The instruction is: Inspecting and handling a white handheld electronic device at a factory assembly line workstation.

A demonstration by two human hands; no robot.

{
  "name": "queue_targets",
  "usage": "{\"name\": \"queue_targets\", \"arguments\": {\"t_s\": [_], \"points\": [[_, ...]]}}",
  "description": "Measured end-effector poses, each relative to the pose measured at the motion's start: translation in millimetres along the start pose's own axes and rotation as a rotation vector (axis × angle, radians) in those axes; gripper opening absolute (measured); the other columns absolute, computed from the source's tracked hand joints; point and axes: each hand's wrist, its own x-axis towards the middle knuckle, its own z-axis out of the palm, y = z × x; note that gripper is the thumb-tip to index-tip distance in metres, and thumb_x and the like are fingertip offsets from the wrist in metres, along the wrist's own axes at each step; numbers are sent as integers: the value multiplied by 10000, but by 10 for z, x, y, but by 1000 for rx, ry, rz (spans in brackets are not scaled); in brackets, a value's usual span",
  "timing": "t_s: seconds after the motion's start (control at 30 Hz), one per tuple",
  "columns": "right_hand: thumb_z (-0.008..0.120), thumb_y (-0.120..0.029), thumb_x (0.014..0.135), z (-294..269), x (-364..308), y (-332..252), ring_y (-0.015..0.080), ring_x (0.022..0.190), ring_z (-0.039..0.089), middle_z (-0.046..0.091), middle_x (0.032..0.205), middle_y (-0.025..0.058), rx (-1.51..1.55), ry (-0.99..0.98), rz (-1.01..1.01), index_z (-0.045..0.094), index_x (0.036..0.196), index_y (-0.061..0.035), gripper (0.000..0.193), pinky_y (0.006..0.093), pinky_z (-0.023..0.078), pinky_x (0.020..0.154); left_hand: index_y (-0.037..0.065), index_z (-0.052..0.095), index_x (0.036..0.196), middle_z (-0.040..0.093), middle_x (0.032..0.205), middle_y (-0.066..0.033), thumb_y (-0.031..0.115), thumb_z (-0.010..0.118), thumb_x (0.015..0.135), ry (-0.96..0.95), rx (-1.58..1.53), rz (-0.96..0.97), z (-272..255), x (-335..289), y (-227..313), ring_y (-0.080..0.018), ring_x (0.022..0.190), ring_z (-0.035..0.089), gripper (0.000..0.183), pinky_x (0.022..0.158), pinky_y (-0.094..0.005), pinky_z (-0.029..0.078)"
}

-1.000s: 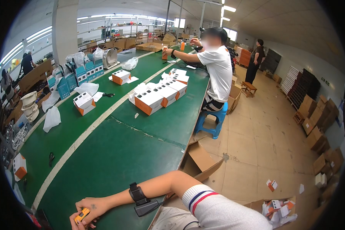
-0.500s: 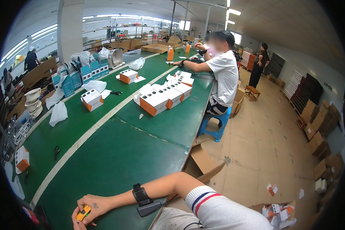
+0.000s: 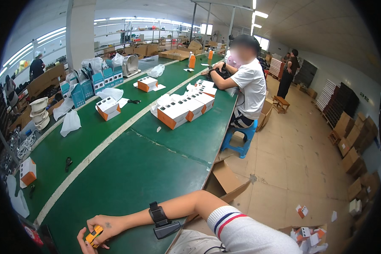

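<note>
Head view: the right hand (image 3: 98, 227) rests on the green surface (image 3: 127, 178) near its lower edge, its grip pinching a small yellow-orange part (image 3: 93, 235). A black wrist device (image 3: 160, 218) sits on that forearm. No left hand shows.

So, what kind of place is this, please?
Most likely a factory packing or assembly line. A long green workbench carries rows of white and orange product boxes, a seated worker handles items further along, and cardboard cartons are stacked by the wall.
</note>
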Motion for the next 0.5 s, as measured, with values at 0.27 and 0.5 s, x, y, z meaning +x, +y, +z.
{"name": "queue_targets", "arguments": {"t_s": [0.27, 0.5], "points": [[719, -210, 749, -12, 6, -36, 91, 473, 532, 578, 617, 54, 209, -30, 117, 478, 842, -6, 329, 205, 386, 408, -42, 439, 1267, 536, 1173, -148, 409, 397, 972, -129, -215, -82, -38, 22, 134, -229, 1009, 567, 540, 853, -326, 461], [678, -188, 785, -60, 2, -106, 85, 493, 536, 570, 636, 40, 155, -112, 145, 465, 877, -14, 290, 202, 401, 435, -17, 433, 1275, 544, 1160, -127, 426, 489, 933, -182, -225, -72, -104, -8, 95, -202, 1002, 566, 562, 837, -303, 461]]}}
